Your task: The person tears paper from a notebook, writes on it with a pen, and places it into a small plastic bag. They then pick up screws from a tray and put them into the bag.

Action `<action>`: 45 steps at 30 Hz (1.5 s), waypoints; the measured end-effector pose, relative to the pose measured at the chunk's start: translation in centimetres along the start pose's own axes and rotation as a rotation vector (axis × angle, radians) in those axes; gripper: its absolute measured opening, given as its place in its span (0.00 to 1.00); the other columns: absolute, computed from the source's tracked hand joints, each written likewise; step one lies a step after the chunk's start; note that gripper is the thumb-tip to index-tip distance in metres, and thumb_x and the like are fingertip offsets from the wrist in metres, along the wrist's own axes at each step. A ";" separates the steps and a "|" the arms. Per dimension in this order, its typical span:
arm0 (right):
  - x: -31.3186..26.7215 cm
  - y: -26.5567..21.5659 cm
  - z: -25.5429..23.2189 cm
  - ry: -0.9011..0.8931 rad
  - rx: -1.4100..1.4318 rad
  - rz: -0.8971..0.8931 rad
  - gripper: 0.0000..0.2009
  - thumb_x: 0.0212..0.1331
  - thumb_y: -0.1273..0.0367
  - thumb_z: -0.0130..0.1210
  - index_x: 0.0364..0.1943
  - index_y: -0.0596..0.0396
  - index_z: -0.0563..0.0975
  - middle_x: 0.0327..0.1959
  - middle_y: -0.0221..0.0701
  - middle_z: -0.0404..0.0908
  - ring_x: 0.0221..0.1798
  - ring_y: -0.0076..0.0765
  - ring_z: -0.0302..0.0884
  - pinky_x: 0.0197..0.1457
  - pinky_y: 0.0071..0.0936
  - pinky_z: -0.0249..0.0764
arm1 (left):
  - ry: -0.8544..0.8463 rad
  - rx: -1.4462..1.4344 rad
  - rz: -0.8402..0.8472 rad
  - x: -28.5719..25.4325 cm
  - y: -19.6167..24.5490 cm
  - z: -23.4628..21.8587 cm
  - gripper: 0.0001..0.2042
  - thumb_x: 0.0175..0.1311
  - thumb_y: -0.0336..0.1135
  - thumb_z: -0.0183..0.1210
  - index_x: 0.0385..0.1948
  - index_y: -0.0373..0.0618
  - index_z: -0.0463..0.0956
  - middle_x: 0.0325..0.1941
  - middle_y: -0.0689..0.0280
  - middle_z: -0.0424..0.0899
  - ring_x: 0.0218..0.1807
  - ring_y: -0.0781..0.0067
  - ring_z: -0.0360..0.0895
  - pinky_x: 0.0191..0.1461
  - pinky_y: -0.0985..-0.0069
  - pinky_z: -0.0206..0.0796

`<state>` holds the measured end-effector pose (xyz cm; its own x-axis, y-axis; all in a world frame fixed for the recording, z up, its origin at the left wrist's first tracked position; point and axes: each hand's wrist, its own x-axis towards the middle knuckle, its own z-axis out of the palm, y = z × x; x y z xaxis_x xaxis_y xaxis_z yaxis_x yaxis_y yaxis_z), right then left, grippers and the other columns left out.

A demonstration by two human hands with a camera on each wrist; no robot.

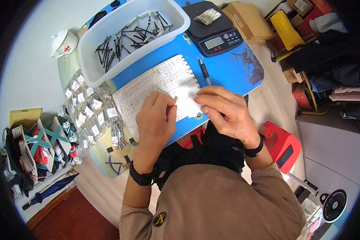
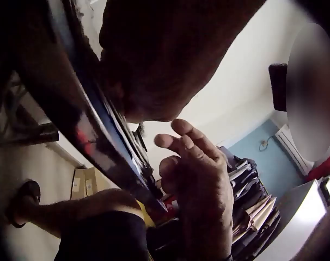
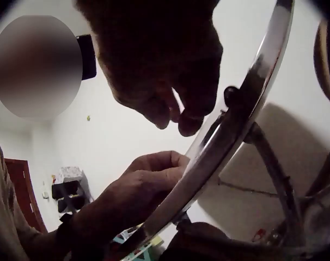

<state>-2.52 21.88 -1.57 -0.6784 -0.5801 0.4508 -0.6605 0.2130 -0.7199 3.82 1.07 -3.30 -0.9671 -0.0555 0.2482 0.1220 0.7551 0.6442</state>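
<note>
My left hand (image 1: 157, 116) is over the lower part of an open spiral notebook (image 1: 148, 84) with handwritten lines. Its thumb and forefinger pinch a small grey piece (image 1: 175, 97), too small to make out. Facing it, my right hand (image 1: 230, 114) hovers by the notebook's ringed edge, fingers bent and the thumb apart from them. In the left wrist view, nothing shows between the fingertips of the right hand (image 2: 200, 174). Just beyond that hand, a black pen (image 1: 204, 71) lies on the blue tabletop. The right wrist view shows the left hand (image 3: 148, 176) low behind the table edge.
A white plastic bin (image 1: 180, 30) of long dark screws stands at the back. Right of it sits a black digital scale (image 1: 217, 44) bearing a small packet (image 1: 207, 17). Several labelled bags of screws (image 1: 94, 114) cover the left side; a lidded white mug (image 1: 64, 43) is behind them.
</note>
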 end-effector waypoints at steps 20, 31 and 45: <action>0.5 -0.6 2.7 -0.091 0.369 0.304 0.05 0.62 0.72 0.64 0.37 0.61 0.82 0.28 0.27 0.80 0.30 0.19 0.71 0.31 0.22 0.68 | 0.097 -0.374 -0.029 -2.2 2.7 -0.5 0.10 0.61 0.19 0.60 0.42 0.40 0.73 0.38 0.58 0.80 0.38 0.60 0.82 0.42 0.69 0.74; -0.3 -0.8 2.4 -0.056 0.617 0.477 0.06 0.63 0.72 0.63 0.33 0.59 0.79 0.26 0.25 0.75 0.27 0.17 0.66 0.28 0.21 0.63 | -0.060 -1.178 -0.501 -1.8 3.0 -1.0 0.12 0.67 0.25 0.60 0.49 0.39 0.71 0.40 0.64 0.80 0.38 0.78 0.79 0.38 0.81 0.74; -1.3 0.0 2.6 0.027 0.899 0.511 0.11 0.69 0.66 0.58 0.33 0.59 0.77 0.25 0.24 0.75 0.22 0.14 0.68 0.22 0.16 0.61 | -0.070 -1.096 -0.462 -1.6 4.2 -0.4 0.07 0.67 0.26 0.61 0.44 0.38 0.76 0.36 0.66 0.83 0.33 0.81 0.79 0.34 0.83 0.74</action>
<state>-0.75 20.57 -3.54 -0.8246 -0.5654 -0.0163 0.1856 -0.2433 -0.9520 5.91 4.07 -0.75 -0.9754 -0.1138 -0.1886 -0.1491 -0.2891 0.9456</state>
